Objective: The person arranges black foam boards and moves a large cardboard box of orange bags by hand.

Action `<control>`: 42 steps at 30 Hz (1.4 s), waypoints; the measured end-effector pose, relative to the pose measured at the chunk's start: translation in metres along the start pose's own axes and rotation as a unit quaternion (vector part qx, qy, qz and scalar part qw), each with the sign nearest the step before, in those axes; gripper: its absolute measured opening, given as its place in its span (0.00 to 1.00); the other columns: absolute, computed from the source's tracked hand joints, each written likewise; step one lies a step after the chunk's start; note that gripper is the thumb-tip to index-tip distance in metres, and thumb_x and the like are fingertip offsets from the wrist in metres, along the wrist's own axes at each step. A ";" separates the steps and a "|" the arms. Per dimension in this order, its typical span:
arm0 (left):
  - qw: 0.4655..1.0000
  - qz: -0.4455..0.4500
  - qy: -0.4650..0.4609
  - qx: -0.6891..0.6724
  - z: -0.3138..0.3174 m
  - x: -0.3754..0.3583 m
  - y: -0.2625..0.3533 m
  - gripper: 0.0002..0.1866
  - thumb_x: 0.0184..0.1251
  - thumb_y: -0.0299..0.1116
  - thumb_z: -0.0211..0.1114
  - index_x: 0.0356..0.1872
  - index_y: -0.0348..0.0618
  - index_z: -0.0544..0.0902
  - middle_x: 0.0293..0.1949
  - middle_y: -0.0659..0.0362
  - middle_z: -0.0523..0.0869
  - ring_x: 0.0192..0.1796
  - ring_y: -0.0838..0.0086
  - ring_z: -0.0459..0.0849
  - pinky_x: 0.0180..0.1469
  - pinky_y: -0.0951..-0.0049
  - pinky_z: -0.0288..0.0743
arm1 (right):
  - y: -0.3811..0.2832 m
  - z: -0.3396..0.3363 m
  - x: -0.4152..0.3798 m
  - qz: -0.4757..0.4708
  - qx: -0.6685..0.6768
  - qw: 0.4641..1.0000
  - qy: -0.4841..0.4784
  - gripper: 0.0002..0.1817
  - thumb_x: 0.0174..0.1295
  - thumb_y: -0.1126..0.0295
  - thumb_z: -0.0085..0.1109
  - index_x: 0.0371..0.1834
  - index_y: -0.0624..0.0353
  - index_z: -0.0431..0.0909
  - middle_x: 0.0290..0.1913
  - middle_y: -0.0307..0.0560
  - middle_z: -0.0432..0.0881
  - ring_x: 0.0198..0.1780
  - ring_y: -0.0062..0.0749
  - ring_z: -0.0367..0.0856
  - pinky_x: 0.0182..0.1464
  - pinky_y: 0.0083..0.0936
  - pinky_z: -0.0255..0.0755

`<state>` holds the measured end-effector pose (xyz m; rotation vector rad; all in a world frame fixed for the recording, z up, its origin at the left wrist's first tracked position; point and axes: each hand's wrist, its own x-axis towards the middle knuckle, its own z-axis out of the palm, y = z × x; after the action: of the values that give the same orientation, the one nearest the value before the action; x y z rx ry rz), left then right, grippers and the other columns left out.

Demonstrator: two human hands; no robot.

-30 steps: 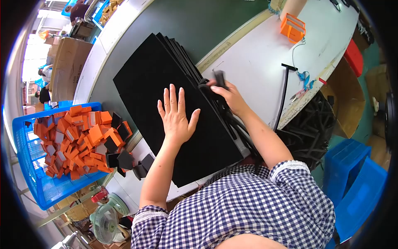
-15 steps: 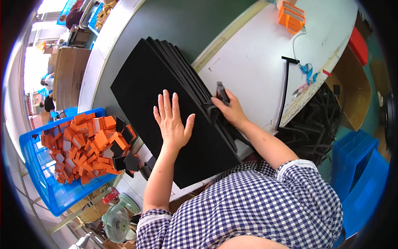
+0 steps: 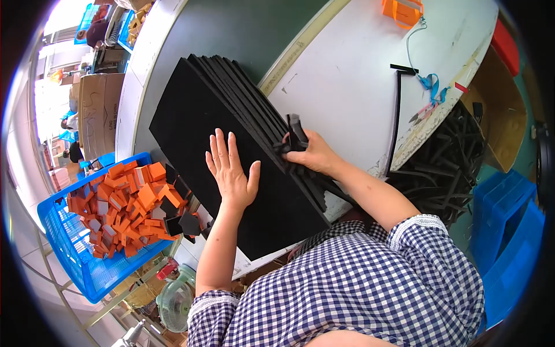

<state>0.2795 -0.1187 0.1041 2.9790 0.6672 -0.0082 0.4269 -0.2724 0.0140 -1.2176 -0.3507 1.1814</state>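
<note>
A stack of thick black sheets (image 3: 188,115), foam-like in look, lies slantwise on the table, its layers fanned along the right edge. My left hand (image 3: 234,180) rests flat on the top sheet, fingers stretched out and thumb apart. At the stack's right edge, my right hand (image 3: 317,155) has its fingers closed around bunched black strips (image 3: 297,130). One end of the bunch sticks up above the fingers. Part of what it grips is hidden by the hand and blends with the dark sheets.
Left of the stack is a blue basket (image 3: 78,263) of orange and black blocks. A long black strip (image 3: 398,121), blue ribbon (image 3: 430,87) and orange object (image 3: 403,11) lie on the white table. Black offcuts (image 3: 436,168) pile beyond its right edge. A fan (image 3: 173,303) stands below.
My right hand has shifted slightly left and up along the stack's edge, turning with the strips in its grip. My left hand stays flat on the top sheet. The view has shifted a little.
</note>
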 end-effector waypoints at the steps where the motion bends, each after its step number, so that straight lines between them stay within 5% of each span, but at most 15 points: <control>1: 1.000 -0.002 -0.002 -0.001 0.001 0.000 0.000 0.42 0.70 0.53 0.53 0.78 0.39 0.55 0.80 0.44 0.47 0.83 0.51 0.41 0.79 0.48 0.29 | 0.003 -0.001 -0.005 0.001 0.001 1.000 0.000 0.18 0.51 0.67 0.71 0.43 0.62 0.78 0.36 0.38 0.80 0.40 0.26 0.78 0.46 0.25 0.73; 3: 1.000 -0.002 -0.010 0.002 0.000 -0.001 -0.001 0.41 0.71 0.54 0.52 0.78 0.39 0.55 0.80 0.44 0.47 0.83 0.51 0.41 0.79 0.48 0.29 | 0.009 0.001 -0.020 0.002 -0.021 0.995 0.099 0.17 0.49 0.69 0.67 0.41 0.63 0.78 0.35 0.40 0.80 0.40 0.29 0.78 0.47 0.27 0.73; 9: 1.000 0.001 -0.003 -0.002 0.002 0.001 0.000 0.41 0.71 0.54 0.51 0.78 0.39 0.54 0.80 0.43 0.47 0.82 0.50 0.41 0.79 0.48 0.29 | 0.002 -0.001 -0.003 -0.025 -0.024 0.995 0.088 0.29 0.49 0.63 0.70 0.55 0.63 0.77 0.46 0.46 0.82 0.51 0.32 0.80 0.58 0.28 0.71; 15: 1.000 -0.007 -0.004 -0.004 0.000 0.000 0.001 0.41 0.71 0.53 0.52 0.78 0.39 0.54 0.80 0.43 0.47 0.82 0.50 0.41 0.79 0.47 0.30 | 0.006 0.007 0.044 0.088 -0.036 0.995 0.014 0.26 0.44 0.61 0.71 0.46 0.65 0.83 0.43 0.53 0.88 0.46 0.38 0.85 0.53 0.29 0.76; 20: 1.000 -0.006 -0.006 -0.008 0.000 0.000 0.001 0.42 0.70 0.54 0.52 0.78 0.40 0.54 0.80 0.43 0.47 0.82 0.50 0.41 0.78 0.47 0.30 | 0.007 0.007 0.036 0.089 -0.030 0.995 0.030 0.21 0.45 0.63 0.68 0.40 0.67 0.83 0.39 0.53 0.88 0.41 0.37 0.86 0.49 0.31 0.77; 23: 1.000 -0.004 -0.006 0.001 -0.001 0.001 0.001 0.42 0.71 0.55 0.50 0.78 0.39 0.54 0.80 0.43 0.47 0.82 0.50 0.42 0.79 0.48 0.31 | 0.007 0.003 0.020 0.084 -0.079 0.989 0.092 0.19 0.46 0.66 0.67 0.39 0.67 0.83 0.37 0.50 0.87 0.39 0.33 0.85 0.47 0.30 0.77; 25: 1.000 -0.005 -0.002 0.008 0.000 0.003 0.000 0.42 0.72 0.56 0.48 0.78 0.38 0.54 0.80 0.43 0.48 0.82 0.51 0.43 0.79 0.48 0.32 | 0.015 -0.001 0.009 0.084 0.093 0.987 0.105 0.07 0.50 0.71 0.65 0.28 0.63 0.80 0.27 0.37 0.80 0.32 0.22 0.77 0.38 0.24 0.70; 31: 1.000 -0.010 -0.009 -0.014 -0.001 0.002 -0.001 0.43 0.69 0.55 0.53 0.78 0.39 0.54 0.80 0.42 0.48 0.82 0.48 0.42 0.78 0.46 0.30 | 0.011 0.005 0.026 0.067 0.083 0.992 0.063 0.14 0.52 0.70 0.67 0.41 0.63 0.80 0.33 0.37 0.81 0.37 0.22 0.77 0.44 0.22 0.71; 34: 1.000 -0.007 -0.013 -0.017 -0.001 -0.001 -0.002 0.44 0.68 0.55 0.54 0.78 0.39 0.55 0.80 0.42 0.48 0.82 0.48 0.42 0.78 0.46 0.30 | 0.027 -0.001 -0.006 0.078 0.092 0.983 0.138 0.16 0.53 0.70 0.69 0.44 0.62 0.80 0.36 0.37 0.81 0.41 0.22 0.77 0.46 0.22 0.71; 37: 1.000 -0.010 -0.015 -0.020 -0.003 -0.001 -0.002 0.44 0.68 0.55 0.54 0.78 0.38 0.55 0.80 0.42 0.47 0.82 0.48 0.42 0.78 0.47 0.30 | 0.046 -0.005 -0.046 0.170 0.100 0.972 0.124 0.26 0.56 0.59 0.72 0.51 0.68 0.77 0.42 0.44 0.81 0.46 0.28 0.77 0.55 0.26 0.70; 40: 1.000 0.006 -0.024 -0.011 -0.012 0.005 -0.004 0.44 0.67 0.52 0.57 0.78 0.39 0.55 0.79 0.41 0.49 0.82 0.47 0.44 0.78 0.47 0.33 | 0.026 -0.024 -0.033 0.139 0.039 0.988 0.063 0.35 0.57 0.53 0.73 0.57 0.72 0.73 0.50 0.53 0.81 0.54 0.36 0.78 0.61 0.32 0.69; 42: 0.998 0.024 -0.033 -0.051 -0.026 0.020 -0.013 0.44 0.65 0.49 0.62 0.77 0.40 0.56 0.79 0.40 0.50 0.81 0.47 0.46 0.78 0.47 0.38 | 0.013 -0.043 0.009 -0.072 -0.305 0.931 0.186 0.40 0.56 0.54 0.75 0.62 0.75 0.70 0.61 0.62 0.75 0.64 0.41 0.74 0.67 0.35 0.67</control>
<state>0.2911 -0.0961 0.1283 2.8817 0.5694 -0.0677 0.4569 -0.2892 -0.0164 -1.8856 -0.5326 0.7005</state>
